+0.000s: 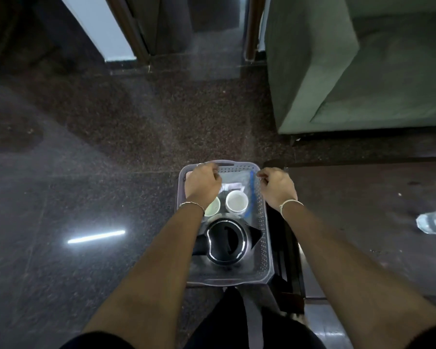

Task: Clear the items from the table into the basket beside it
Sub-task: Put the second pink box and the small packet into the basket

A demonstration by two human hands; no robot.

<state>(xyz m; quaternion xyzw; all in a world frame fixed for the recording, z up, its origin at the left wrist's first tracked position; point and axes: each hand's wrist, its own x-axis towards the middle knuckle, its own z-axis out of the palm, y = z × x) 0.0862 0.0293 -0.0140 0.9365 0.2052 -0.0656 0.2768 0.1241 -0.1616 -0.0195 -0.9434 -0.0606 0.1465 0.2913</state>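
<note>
Our left hand point(203, 183) and right hand point(277, 186) are apart over the far end of the basket point(267, 248), fingers curled, each pinching a far corner of the clear bag point(247, 182). Two white cups point(236, 201) sit mid-basket, with the black kettle point(225, 241) at its near end.

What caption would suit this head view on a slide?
Left hand and right hand hold a clear bag in the basket, beside cups and a kettle.
</note>
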